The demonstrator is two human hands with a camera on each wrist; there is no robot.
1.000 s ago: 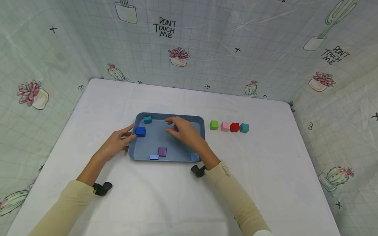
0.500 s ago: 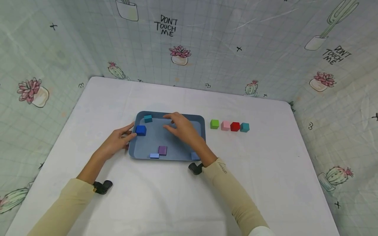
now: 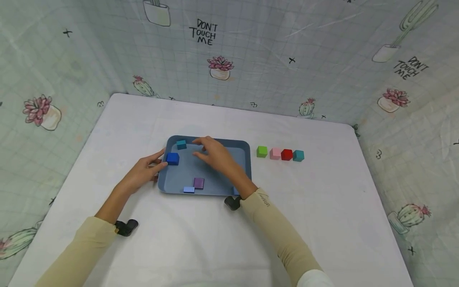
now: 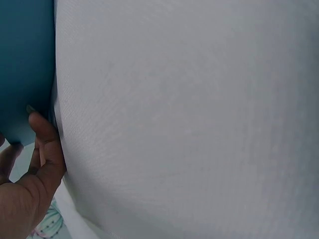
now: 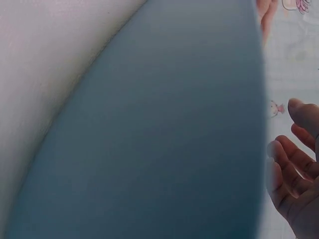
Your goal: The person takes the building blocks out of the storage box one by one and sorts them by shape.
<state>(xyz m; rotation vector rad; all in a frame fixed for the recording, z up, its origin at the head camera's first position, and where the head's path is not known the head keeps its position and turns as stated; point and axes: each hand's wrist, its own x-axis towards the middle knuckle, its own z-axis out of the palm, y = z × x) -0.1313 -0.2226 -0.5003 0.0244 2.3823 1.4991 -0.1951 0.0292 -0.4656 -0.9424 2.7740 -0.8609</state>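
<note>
A blue-grey tray [image 3: 229, 145] lies on the white table. My left hand [image 3: 140, 174] holds its left edge, the thumb at the rim; in the left wrist view that thumb [image 4: 42, 127] lies against the tray's side. Over the tray hovers my right hand [image 3: 216, 159], thumb and forefinger spread apart, nothing seen between them. Nearest its fingertips is a teal block [image 3: 181, 144] in the back left corner. Below that sits a dark blue cube [image 3: 173, 158] near the left thumb. A flat purple block [image 3: 199, 183] and a light blue block [image 3: 189, 190] lie at the front.
Right of the tray stand a green cube [image 3: 261, 152], a pink cube [image 3: 275, 154], a red cube [image 3: 287, 154] and a teal cube [image 3: 298, 155] in a row. Another blue block [image 3: 235, 191] at the tray's front right corner is partly behind the right wrist. Cloth hangs behind the table.
My right hand has moved left over the tray, toward the teal block, and its thumb and forefinger have spread wider. The left hand keeps its place at the tray's edge.
</note>
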